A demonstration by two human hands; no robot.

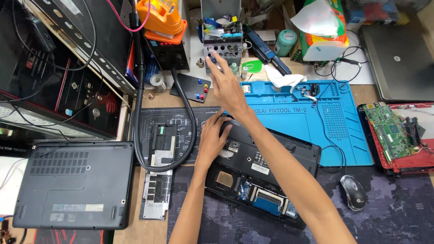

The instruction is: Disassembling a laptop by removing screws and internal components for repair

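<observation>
A black laptop base (pixel 266 171) lies upside down in the middle of the desk, with its bottom covers off and boards showing. My left hand (pixel 212 138) rests palm down on its upper left corner, fingers curled on the case, holding nothing that I can see. My right hand (pixel 226 86) reaches away from me across the laptop, fingers spread, its fingertips at the grey tool holder (pixel 222 50) full of small tools at the back of the desk.
A blue repair mat (pixel 312 117) lies behind the laptop. A closed dark laptop (pixel 74 183) sits at left, a removed metal cover (pixel 156 194) beside it. A black hose (pixel 181 135) loops over a black mat. A mouse (pixel 352 192) and a green circuit board (pixel 391 131) lie at right.
</observation>
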